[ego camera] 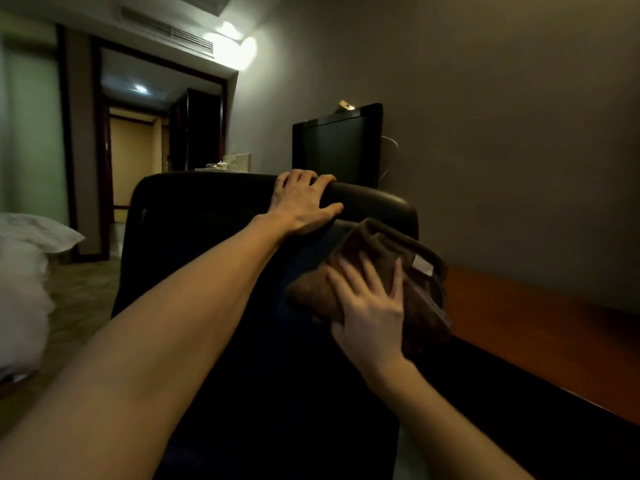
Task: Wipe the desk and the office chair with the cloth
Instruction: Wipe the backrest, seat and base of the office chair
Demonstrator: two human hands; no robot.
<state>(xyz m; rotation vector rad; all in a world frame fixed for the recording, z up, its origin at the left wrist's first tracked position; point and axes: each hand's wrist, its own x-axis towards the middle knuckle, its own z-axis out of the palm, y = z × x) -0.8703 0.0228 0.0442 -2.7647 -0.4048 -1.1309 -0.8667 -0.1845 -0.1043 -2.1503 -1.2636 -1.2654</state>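
The black office chair [207,220] fills the middle of the view, its backrest turned toward the person. The left hand [301,202] grips the top edge of that backrest, right of its centre: the fingers curl over the rim to the far side and the thumb lies flat on the near face. Just below and to the right of it, the right hand [370,310] presses the brown cloth [377,242] against the backrest's near face. Its fingers are straight and spread, palm on the fabric, so it pushes the cloth rather than clutching it. The cloth is bunched and folded, reaching up toward the chair's upper right corner, with a small white label [423,264] showing on its right side.

To the right of the chair runs the reddish-brown wooden tabletop [536,323], set along the grey wall. Behind the chair's top edge stands a dark flat screen [336,147], upright near the same wall. Well to the left of the chair lies a bed [24,271] with white bedding. Beyond the chair, on its far left side, a dark-framed doorway [131,150] opens onto a lit passage.
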